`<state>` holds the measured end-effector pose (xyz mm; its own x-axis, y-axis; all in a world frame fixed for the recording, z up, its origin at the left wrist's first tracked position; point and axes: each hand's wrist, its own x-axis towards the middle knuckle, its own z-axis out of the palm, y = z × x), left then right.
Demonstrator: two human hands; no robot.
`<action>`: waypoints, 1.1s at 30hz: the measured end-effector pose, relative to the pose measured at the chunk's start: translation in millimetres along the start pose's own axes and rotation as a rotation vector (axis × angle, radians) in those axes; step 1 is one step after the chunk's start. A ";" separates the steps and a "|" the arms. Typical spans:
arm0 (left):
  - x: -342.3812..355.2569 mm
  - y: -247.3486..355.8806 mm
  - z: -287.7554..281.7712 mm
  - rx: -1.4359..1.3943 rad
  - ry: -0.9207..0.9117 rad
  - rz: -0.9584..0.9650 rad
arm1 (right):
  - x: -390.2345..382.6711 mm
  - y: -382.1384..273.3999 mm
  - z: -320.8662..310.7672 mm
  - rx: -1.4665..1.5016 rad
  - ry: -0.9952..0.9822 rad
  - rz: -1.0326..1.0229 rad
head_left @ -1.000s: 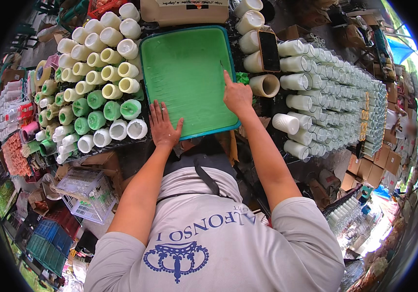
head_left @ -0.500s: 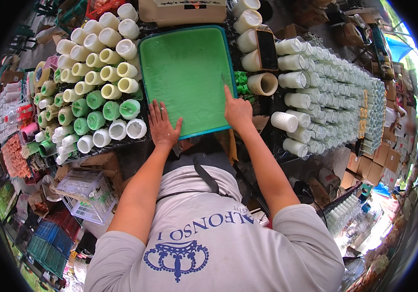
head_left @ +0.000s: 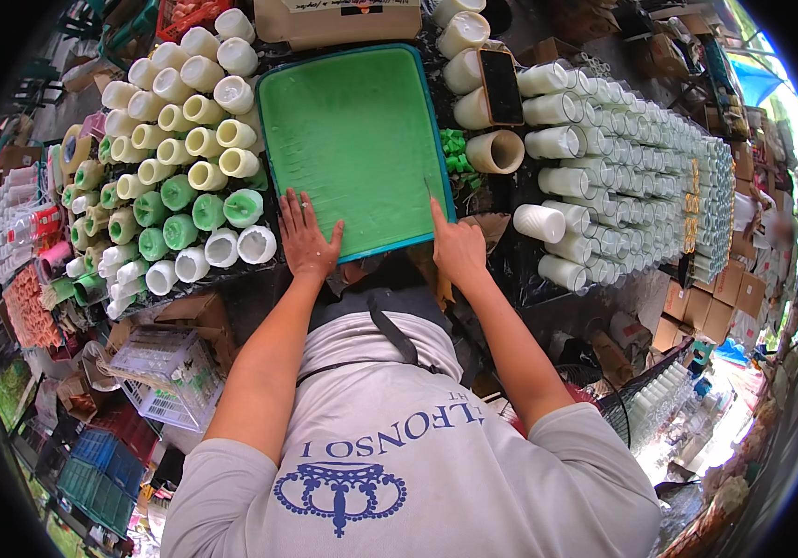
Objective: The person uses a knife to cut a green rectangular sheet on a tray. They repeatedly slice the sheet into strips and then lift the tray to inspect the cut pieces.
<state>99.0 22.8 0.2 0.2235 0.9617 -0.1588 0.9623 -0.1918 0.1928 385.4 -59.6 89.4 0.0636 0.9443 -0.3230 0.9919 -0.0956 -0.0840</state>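
Note:
In front of me lies a shallow teal tray (head_left: 446, 177) filled with a smooth green wax-like layer (head_left: 348, 139). My left hand (head_left: 310, 238) rests with fingers spread on the layer's near left corner. Near the tray's right edge, my right hand (head_left: 459, 251) is closed around a thin knife (head_left: 428, 190), index finger stretched along it. The blade points away from me over the green surface, close to the right rim. Most of the handle is hidden in my palm.
White, cream and green hollow candle-like cups (head_left: 176, 149) crowd the left. On the right stand rows of glasses with white contents (head_left: 562, 144). A phone (head_left: 499, 86) leans on cream cylinders beyond the tray's right side. A cardboard box (head_left: 339, 26) sits behind the tray.
My right hand and the knife have moved toward me along the tray's right side. My left hand stays on the near left corner. The view has shifted slightly.

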 end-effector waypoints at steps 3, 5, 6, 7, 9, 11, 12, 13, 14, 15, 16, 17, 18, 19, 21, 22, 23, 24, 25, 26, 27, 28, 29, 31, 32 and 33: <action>1.1 1.2 -0.9 -0.009 -0.005 -0.007 | -15.1 -1.2 -2.3 0.004 -0.016 0.004; 0.2 1.1 -1.6 0.000 -0.003 -0.006 | -25.8 -3.1 -4.3 0.002 -0.039 0.000; 0.1 1.2 -1.6 0.004 -0.002 -0.006 | -29.8 -3.7 -6.1 0.000 -0.050 -0.003; 0.2 1.2 -1.5 0.005 0.001 -0.005 | -33.0 -4.3 -8.2 -0.005 -0.080 0.006; -0.1 1.3 -1.4 0.006 0.004 -0.002 | -37.8 -6.0 -15.6 -0.014 -0.142 0.025; -0.1 1.4 -1.2 0.008 0.002 -0.003 | -40.0 -8.7 -26.6 -0.026 -0.201 0.033; 0.2 1.2 -1.2 0.009 0.001 -0.003 | -40.6 -9.8 -30.8 -0.032 -0.230 0.038; 0.0 1.1 -1.1 0.006 0.007 -0.002 | -41.3 -8.8 -31.9 -0.046 -0.241 0.022; -0.3 1.1 -1.0 0.003 0.012 0.000 | -41.9 -6.8 -33.0 -0.060 -0.253 0.007; -0.1 0.9 -0.7 0.001 0.019 0.001 | -41.6 -6.4 -35.0 -0.073 -0.263 -0.009; 0.0 0.9 -0.3 -0.001 0.018 0.003 | -41.6 -6.8 -37.5 -0.074 -0.280 -0.010; 0.1 1.0 0.1 -0.002 0.018 0.004 | -41.6 -7.2 -41.0 -0.075 -0.296 -0.011; -0.2 0.3 0.1 -0.002 0.018 0.002 | -40.9 -8.9 -46.1 -0.076 -0.313 -0.015; -0.4 -0.1 0.3 -0.005 0.015 0.000 | -39.8 -10.4 -52.1 -0.086 -0.356 -0.012; -0.5 0.2 0.8 -0.012 0.007 -0.004 | -36.4 -13.0 -64.7 -0.106 -0.443 -0.005; -0.5 -0.1 0.9 -0.014 0.013 -0.003 | -34.2 -12.8 -67.3 -0.117 -0.457 -0.011; -0.6 -0.4 1.0 -0.016 0.019 -0.001 | -30.8 -12.0 -69.1 -0.128 -0.472 -0.017; -0.5 -0.5 1.1 -0.018 0.025 0.001 | -27.3 -11.2 -70.9 -0.138 -0.486 -0.022; -0.5 -0.6 1.2 -0.015 0.026 0.001 | -23.4 -11.2 -73.3 -0.140 -0.510 -0.020; -0.6 -0.7 1.2 -0.012 0.027 0.000 | -19.1 -11.4 -75.7 -0.143 -0.534 -0.019; -0.5 -0.7 1.4 -0.010 0.027 0.001 | -15.2 -11.3 -77.1 -0.146 -0.558 -0.016; -0.4 -0.6 1.5 -0.011 0.031 0.000 | -11.7 -10.7 -76.8 -0.143 -0.565 -0.012; -0.4 -0.4 1.7 -0.013 0.035 0.000 | -8.4 -10.2 -76.1 -0.140 -0.571 -0.009; 0.0 0.5 0.9 -0.012 0.039 -0.003 | -0.1 -8.7 -77.7 -0.136 -0.602 -0.003; -0.4 0.6 0.3 -0.008 0.038 -0.004 | 4.3 -7.9 -80.1 -0.134 -0.627 0.001; -0.2 0.2 -0.4 -0.004 0.039 -0.007 | 9.0 -8.0 -83.0 -0.133 -0.650 0.003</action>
<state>99.1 22.6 0.6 0.2104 0.9700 -0.1219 0.9631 -0.1843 0.1961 387.1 -24.2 165.4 0.0283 0.5578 -0.8295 0.9996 -0.0185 0.0217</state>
